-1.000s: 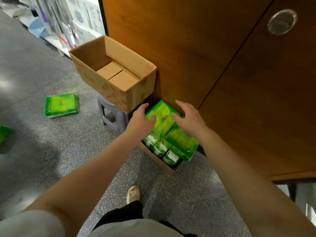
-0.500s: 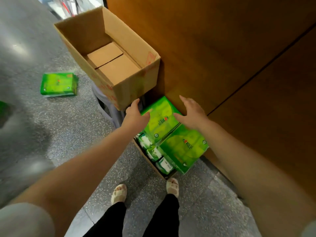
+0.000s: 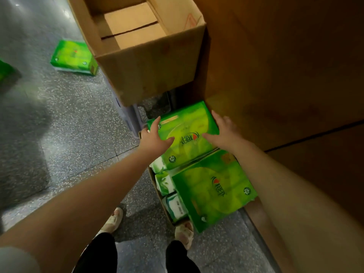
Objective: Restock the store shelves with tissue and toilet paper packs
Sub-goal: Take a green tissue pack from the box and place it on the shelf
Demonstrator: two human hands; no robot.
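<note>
Grey speckled flooring (image 3: pixel 65 123) fills the left side, and a brown wooden panel (image 3: pixel 285 66) rises along the right. Against that panel an open cardboard box (image 3: pixel 149 62) sits raised on a pale stool (image 3: pixel 130 117) – nothing in it but its folded bottom flaps. Below it, on the floor beside the panel, a lower carton (image 3: pixel 157 189) holds green tissue packs, some stood on end with their white-and-green ends showing. Two large packs lie flat on top: the far pack (image 3: pixel 187 134) just under the raised box, the near pack (image 3: pixel 212 189) overhanging the carton's edge toward the feet. Both hands are on the far pack, one at each side – the left hand (image 3: pixel 154 138) clasps its left edge with fingers along the side and thumb across the top, while the right hand (image 3: pixel 224 133) lies on its right edge, thumb on the top face. Another green pack (image 3: pixel 73 58) lies alone on the floor at upper left, well apart from the carton. Two light shoes (image 3: pixel 114 221) stand just before the carton.
</note>
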